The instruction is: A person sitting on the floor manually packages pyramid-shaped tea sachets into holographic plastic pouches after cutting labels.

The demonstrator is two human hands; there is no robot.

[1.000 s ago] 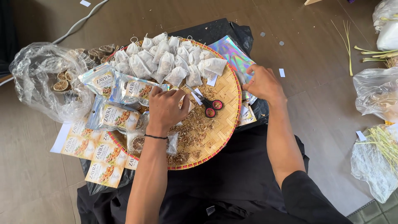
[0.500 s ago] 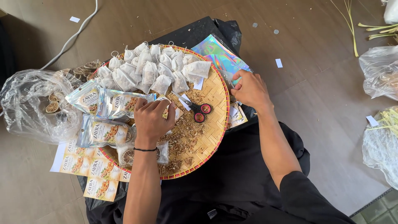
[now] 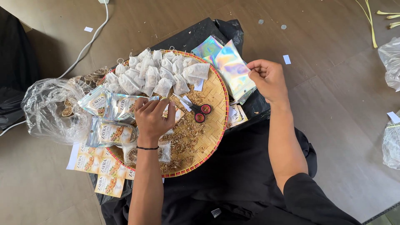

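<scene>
A round woven tray [image 3: 216, 125] lies on a black cloth and carries several white filter sachets [image 3: 152, 75], loose dried bits and small red-handled scissors [image 3: 201, 111]. My left hand [image 3: 153, 118] rests palm down on the tray, fingers on a small packet beside clear labelled pouches [image 3: 116, 106]. My right hand [image 3: 267, 79] pinches the edge of a shiny holographic pouch [image 3: 234, 71], lifted off a stack of the same pouches [image 3: 207, 46] at the tray's right rim.
A crumpled clear plastic bag [image 3: 50, 110] with dried slices lies to the left. Printed label cards [image 3: 98, 164] sit below the tray. A white cable [image 3: 89, 41] runs across the wooden floor. More plastic bags [image 3: 391, 50] lie at the right edge.
My right hand has picked one holographic pouch up off the stack and raised it. My left hand has stayed on the tray, shifting slightly.
</scene>
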